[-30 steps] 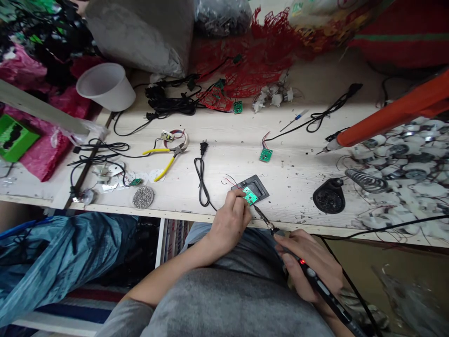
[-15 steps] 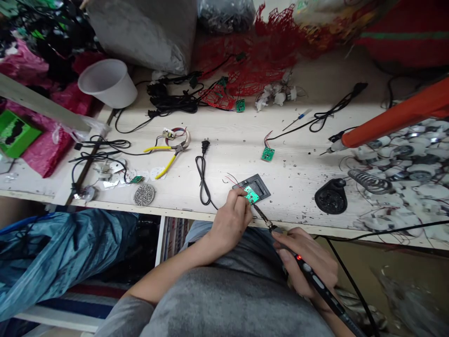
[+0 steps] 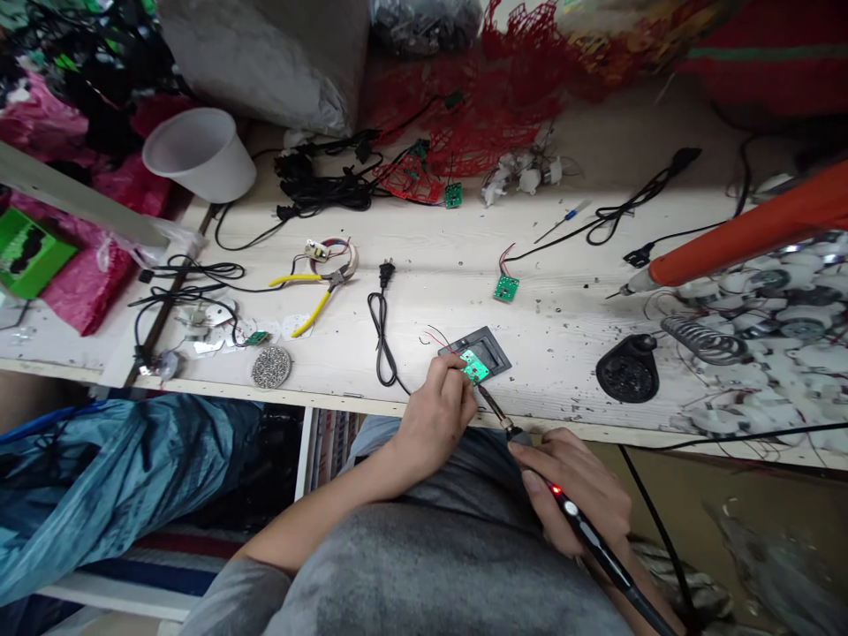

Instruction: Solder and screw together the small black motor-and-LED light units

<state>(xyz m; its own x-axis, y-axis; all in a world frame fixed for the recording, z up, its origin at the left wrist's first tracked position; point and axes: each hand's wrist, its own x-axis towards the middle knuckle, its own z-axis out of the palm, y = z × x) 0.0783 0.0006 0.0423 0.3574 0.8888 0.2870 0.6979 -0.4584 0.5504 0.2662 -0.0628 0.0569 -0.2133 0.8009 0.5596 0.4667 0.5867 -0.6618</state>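
My left hand (image 3: 438, 413) is closed, its fingertips pinching the left edge of a small green circuit board (image 3: 475, 364). The board lies over a dark rectangular holder (image 3: 498, 344) at the front of the bench. Thin red and black wires (image 3: 434, 336) stick out beyond my fingers, and a black cord with a plug (image 3: 382, 327) runs in beside that hand. My right hand (image 3: 579, 490) is wrapped round a black soldering iron (image 3: 600, 552) with a lit red light. The iron's tip is at the lower edge of the board; whether it touches is too small to tell.
Yellow-handled pliers (image 3: 321, 309) and a tin of metal shavings (image 3: 271, 367) are to the left. On the right are a black dish (image 3: 627, 369), a coiled iron stand (image 3: 703, 340), an orange electric screwdriver (image 3: 742, 225) and piled white motors (image 3: 795, 327). Another wired board (image 3: 505, 288) lies further back.
My right hand and the soldering iron have shifted slightly to the left, while the iron's tip stays at the board's lower edge. My left hand keeps its pinch on the board.
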